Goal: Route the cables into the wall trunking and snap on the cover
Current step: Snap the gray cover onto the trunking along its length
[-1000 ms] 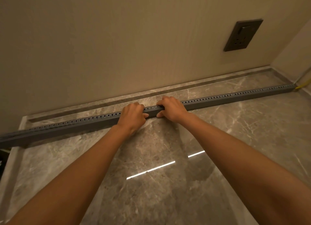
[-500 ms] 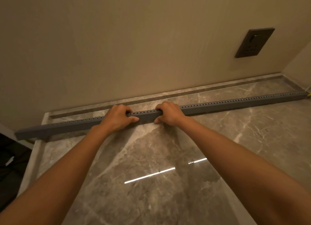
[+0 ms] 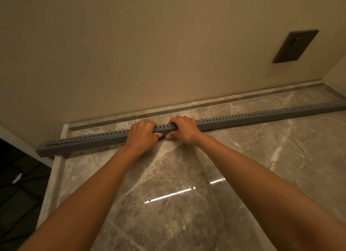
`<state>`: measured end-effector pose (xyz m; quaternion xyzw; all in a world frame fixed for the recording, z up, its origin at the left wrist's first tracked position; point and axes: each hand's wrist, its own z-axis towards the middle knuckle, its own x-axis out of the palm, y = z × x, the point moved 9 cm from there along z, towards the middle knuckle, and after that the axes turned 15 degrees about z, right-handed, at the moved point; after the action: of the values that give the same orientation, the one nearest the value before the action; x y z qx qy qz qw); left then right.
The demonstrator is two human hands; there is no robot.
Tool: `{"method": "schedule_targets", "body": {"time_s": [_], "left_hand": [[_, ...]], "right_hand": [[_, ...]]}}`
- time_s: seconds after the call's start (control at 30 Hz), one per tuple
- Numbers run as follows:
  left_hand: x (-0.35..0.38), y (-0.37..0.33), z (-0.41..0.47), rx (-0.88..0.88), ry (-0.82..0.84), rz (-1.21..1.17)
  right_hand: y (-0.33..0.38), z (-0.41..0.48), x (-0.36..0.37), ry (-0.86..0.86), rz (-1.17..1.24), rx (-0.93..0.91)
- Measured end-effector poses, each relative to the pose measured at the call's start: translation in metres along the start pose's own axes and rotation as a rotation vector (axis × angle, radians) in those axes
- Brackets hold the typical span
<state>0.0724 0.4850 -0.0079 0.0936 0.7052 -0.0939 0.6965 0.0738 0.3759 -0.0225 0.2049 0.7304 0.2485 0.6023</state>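
A long grey slotted trunking (image 3: 252, 116) lies across a marble surface, parallel to the wall, running from the left edge to beyond the right of the frame. Its cover is on along the visible length. My left hand (image 3: 143, 135) and my right hand (image 3: 184, 129) both grip it near its middle, fingers curled over the top and thumbs against the front face, a short gap between them. No cables show.
The beige wall (image 3: 149, 54) carries a dark socket plate (image 3: 295, 45) at upper right. The glossy marble surface (image 3: 187, 194) has a raised rim at the left (image 3: 51, 185), with a dark drop beyond it. A recessed groove (image 3: 224, 100) runs along the wall's foot.
My view has shifted left, so the trunking's left end now shows. My hands have slid a little along the trunking and sit closer together than half a second ago.
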Motion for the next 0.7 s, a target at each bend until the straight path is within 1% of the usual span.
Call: {"method": "schedule_targets", "body": {"time_s": [0.13,0.33,0.43,0.53,0.6,0.7], "left_hand": [[0.002,-0.007,0.0,0.033,-0.014,0.062],[0.0,-0.007,0.0,0.031,-0.022,0.037],[0.0,-0.004,0.002,0.025,-0.01,-0.033],[0.0,0.002,0.004,0.04,0.05,-0.142],[-0.001,0.014,0.002,0.035,0.082,-0.195],[-0.002,0.041,-0.006,-0.009,0.092,-0.212]], "right_hand": [[-0.001,-0.004,-0.001,0.0,-0.02,-0.027],[0.001,-0.003,-0.001,-0.003,-0.024,-0.04],[0.002,-0.001,-0.003,-0.006,-0.021,-0.015],[0.004,0.0,-0.004,0.009,-0.009,0.017],[0.005,-0.001,-0.004,0.027,0.004,0.046],[0.009,-0.001,-0.003,0.034,-0.022,0.079]]}}
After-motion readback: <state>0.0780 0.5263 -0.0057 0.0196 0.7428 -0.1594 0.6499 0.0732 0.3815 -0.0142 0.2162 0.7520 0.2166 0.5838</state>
